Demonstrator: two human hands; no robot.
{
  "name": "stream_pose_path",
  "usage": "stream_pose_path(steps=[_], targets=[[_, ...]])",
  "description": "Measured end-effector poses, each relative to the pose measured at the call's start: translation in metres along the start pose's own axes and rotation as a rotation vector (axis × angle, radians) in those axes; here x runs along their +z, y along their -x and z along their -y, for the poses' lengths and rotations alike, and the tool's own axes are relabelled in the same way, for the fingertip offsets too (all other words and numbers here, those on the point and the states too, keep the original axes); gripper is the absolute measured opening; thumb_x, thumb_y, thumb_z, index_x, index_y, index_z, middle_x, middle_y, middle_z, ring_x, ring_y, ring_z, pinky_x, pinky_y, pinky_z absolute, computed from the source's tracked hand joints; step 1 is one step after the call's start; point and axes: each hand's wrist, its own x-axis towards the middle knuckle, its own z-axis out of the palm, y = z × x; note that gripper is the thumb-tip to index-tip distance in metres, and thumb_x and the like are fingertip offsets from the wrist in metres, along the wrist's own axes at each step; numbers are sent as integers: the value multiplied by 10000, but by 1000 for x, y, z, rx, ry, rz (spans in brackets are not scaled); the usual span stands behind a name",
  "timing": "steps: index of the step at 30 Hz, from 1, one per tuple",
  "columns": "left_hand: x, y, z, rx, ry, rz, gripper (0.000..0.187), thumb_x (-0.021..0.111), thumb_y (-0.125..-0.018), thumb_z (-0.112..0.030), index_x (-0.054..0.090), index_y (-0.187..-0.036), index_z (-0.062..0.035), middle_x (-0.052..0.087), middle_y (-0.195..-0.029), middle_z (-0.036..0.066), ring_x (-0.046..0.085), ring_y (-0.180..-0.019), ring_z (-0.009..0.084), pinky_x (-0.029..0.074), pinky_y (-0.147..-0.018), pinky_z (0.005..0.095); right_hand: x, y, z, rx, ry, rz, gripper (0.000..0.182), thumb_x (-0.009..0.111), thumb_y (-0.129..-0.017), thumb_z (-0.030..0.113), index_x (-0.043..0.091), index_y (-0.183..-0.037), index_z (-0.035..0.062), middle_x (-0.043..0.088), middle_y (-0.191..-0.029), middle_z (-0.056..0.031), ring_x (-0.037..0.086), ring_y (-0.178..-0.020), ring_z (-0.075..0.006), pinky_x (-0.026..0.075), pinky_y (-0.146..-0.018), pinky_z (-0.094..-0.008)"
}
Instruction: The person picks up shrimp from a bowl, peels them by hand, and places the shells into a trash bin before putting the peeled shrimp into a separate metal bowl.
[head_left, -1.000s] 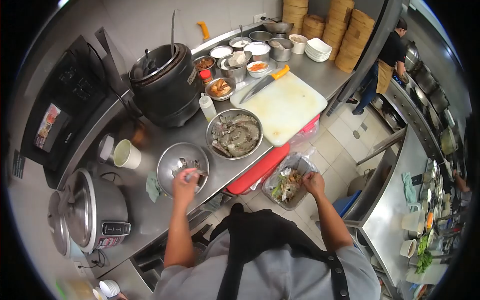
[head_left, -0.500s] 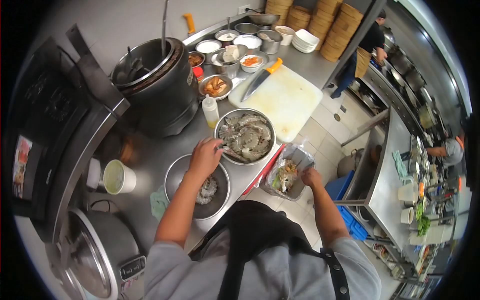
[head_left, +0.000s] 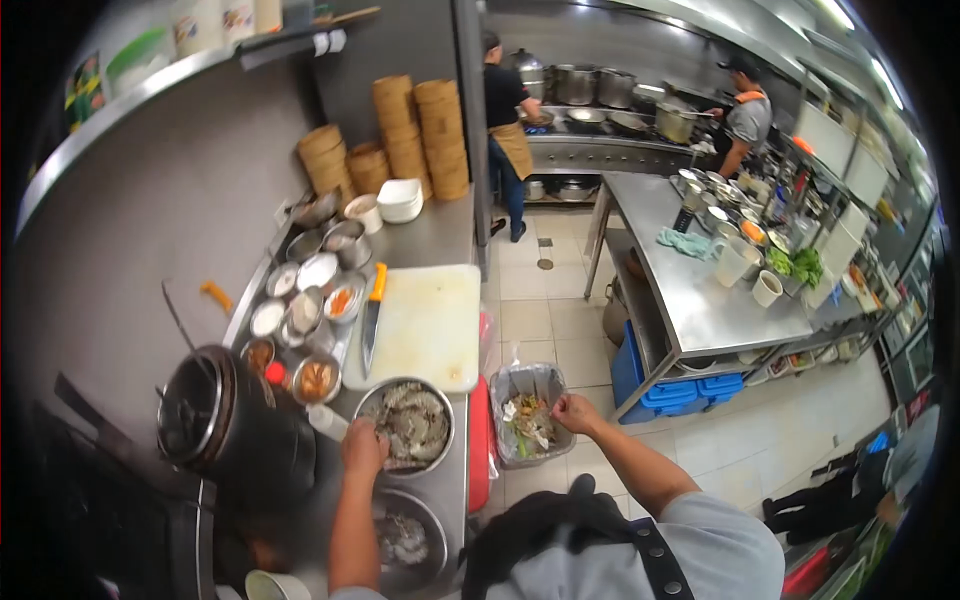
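My left hand (head_left: 365,447) is at the left rim of a metal bowl full of raw, grey shrimp (head_left: 415,420). Its fingers are curled closed, and what they hold, if anything, is hidden. Nearer to me stands a second metal bowl (head_left: 436,548) with a smaller heap of peeled-looking shrimp (head_left: 402,540). My right hand (head_left: 576,413) is pinched closed at the right edge of a plastic-lined bin (head_left: 540,385) with food scraps (head_left: 530,425) in it. Anything between those fingertips is too small to make out.
A knife (head_left: 373,325) lies on the white cutting board (head_left: 430,330) beyond the shrimp. Several ingredient bowls and a squeeze bottle (head_left: 327,421) stand left of it. A large dark pot (head_left: 225,420) is farther left. Two people work at the stove (head_left: 600,150); another stands at right.
The view has swung up and to the right, showing more of the kitchen. My left hand stays by the shrimp bowl, its fingers more curled. My right hand remains at the bin.
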Motion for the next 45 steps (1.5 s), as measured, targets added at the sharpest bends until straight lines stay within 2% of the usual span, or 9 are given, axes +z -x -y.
stream_pose_path(steps=[4, 8, 11, 12, 16, 20, 25, 28, 45], targets=[[-5, -7, 3, -20, 146, -217, 148, 640, -758, -110, 628, -827, 20, 586, -847, 180, 586, -842, 366, 473, -741, 441, -3, 8, 10, -19, -26, 49, 184, 654, -799, 227, 634, -776, 46, 661, -727, -113, 631, -673, -227, 494, -651, -351], [-18, -23, -29, -72, 380, -286, 184, 656, -775, -135, 614, -822, 38, 574, -792, 155, 576, -731, 322, 458, -669, 394, -6, 6, 48, -87, 1, 124, 487, 714, -792, 279, 592, -1203, 49, 640, -1095, -193, 612, -1040, -334, 470, -912, -404], [-31, -25, -112, -273, 640, -233, 256, 674, -837, -222, 599, -767, 12, 553, -659, 75, 508, -599, 186, 419, -595, 360, -32, 30, 114, -523, 53, -101, 587, 725, -792, 277, 487, -1276, 44, 570, -1177, -169, 530, -1110, -342, 442, -928, -436], [21, -35, -100, -201, 656, -282, 255, 670, -853, -220, 589, -741, -6, 557, -626, 46, 501, -567, 161, 419, -578, 355, -37, 30, 126, -645, 12, -105, 658, 737, -780, 273, 441, -1319, 39, 539, -1229, -177, 499, -1157, -351, 428, -955, -449], [72, -30, -206, -482, 1567, 144, 105, 625, -901, -174, 601, -916, -72, 637, -755, 21, 569, -568, 117, 415, -440, 249, -48, 16, 120, -801, 156, -37, 547, 678, -824, 252, 463, -1276, 31, 560, -1152, -182, 526, -1096, -353, 444, -909, -455], [123, -40, -252, -636, 1717, 421, 174, 574, -931, -287, 594, -966, -118, 654, -791, 15, 592, -645, 141, 429, -488, 298, -72, 0, 66, -669, 96, 178, 319, 600, -883, 226, 502, -1099, 13, 562, -1020, -181, 556, -1010, -379, 452, -807, -477], [140, -62, -317, -740, 1172, 319, 251, 545, -952, -318, 628, -994, -86, 639, -871, 24, 582, -775, 128, 468, -652, 300, -112, -27, 10, -473, -121, 300, 276, 563, -917, 220, 498, -1067, -2, 558, -1060, -233, 558, -1005, -410, 455, -807, -471], [183, -83, -328, -370, 1389, 308, 259, 529, -967, -273, 626, -995, -35, 646, -896, 48, 598, -789, 154, 481, -714, 320, -122, -48, -17, -491, -194, 313, 255, 560, -915, 207, 512, -1037, -11, 553, -1023, -256, 556, -987, -420, 446, -802, -472], [170, -113, -355, -307, 1371, 538, 211, 492, -966, -129, 612, -855, 6, 620, -713, 75, 589, -607, 174, 495, -600, 302, -149, -82, -13, -450, 221, 348, 280, 611, -810, 250, 625, -923, -5, 664, -886, -240, 651, -887, -401, 511, -782, -469]])
